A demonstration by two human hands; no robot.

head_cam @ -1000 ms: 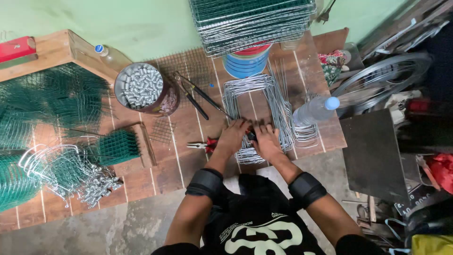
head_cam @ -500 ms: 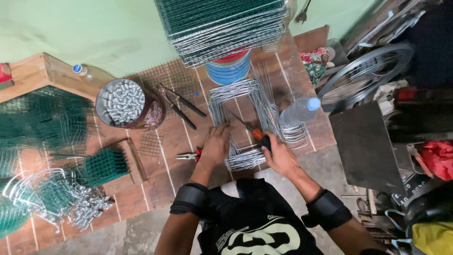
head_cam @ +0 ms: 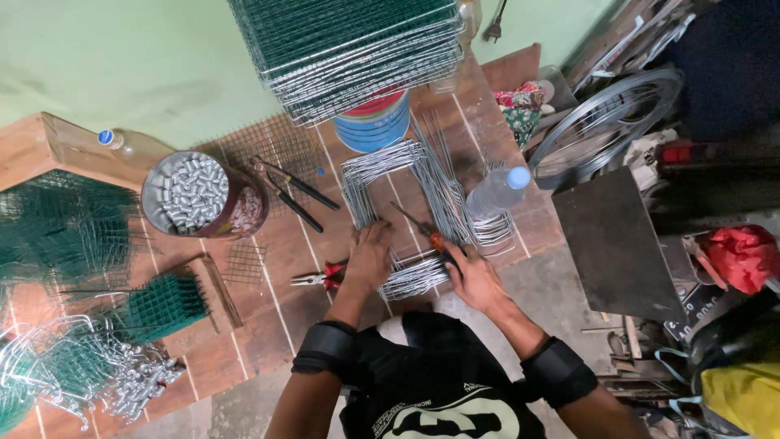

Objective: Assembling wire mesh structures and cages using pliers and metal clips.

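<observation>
My left hand (head_cam: pixel 370 258) rests flat on a bundle of bent silver wire frames (head_cam: pixel 406 175) lying on the brown tiled floor. My right hand (head_cam: pixel 473 276) grips a screwdriver with a red and black handle (head_cam: pixel 435 241), its shaft pointing up across the wire bundle. Red-handled pliers (head_cam: pixel 321 278) lie just left of my left hand. Both wrists wear black bands.
A round tin of small metal cylinders (head_cam: pixel 195 193) sits to the left, with black-handled pliers (head_cam: pixel 296 191) beside it. A stack of green wire mesh panels (head_cam: pixel 357 45) rests on a blue bucket (head_cam: pixel 374 126). A plastic bottle (head_cam: pixel 496 192) lies right; wire coils (head_cam: pixel 605 118) and green mesh pieces (head_cam: pixel 158 305) surround.
My right hand has taken hold of the screwdriver and lifted it off the wire bundle toward the right. My head has moved, so the whole scene has shifted in view.
</observation>
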